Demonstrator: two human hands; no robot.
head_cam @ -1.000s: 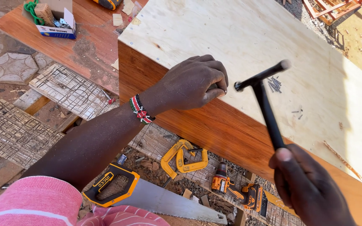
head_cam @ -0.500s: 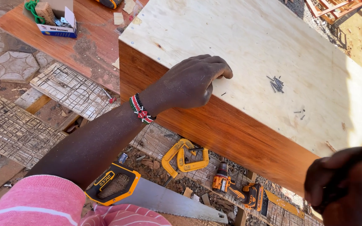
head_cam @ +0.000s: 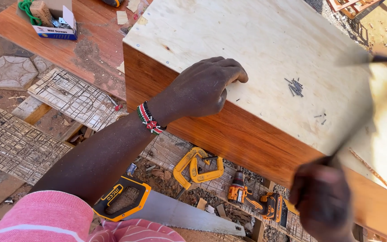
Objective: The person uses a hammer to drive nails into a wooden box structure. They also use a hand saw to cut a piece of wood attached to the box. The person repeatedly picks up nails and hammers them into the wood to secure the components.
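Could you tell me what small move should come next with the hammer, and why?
Probably bring the hammer down beside the left hand, which pinches at the plywood panel edge, seemingly steadying a nail; the right hand has it raised, blurred.

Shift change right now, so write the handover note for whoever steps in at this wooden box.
Left hand: resting on the plywood panel near its front edge, fingertips pinched together; whatever they hold is hidden.
Right hand: gripping a hammer, raised and motion-blurred.
Things: the panel lies on top of the wooden box; loose nails lie on the panel. The handsaw, yellow clamp and drill are on the ground below.
Done: a few nail heads show along the panel's left edge.
Left: probably the front edge, where I see no heads.
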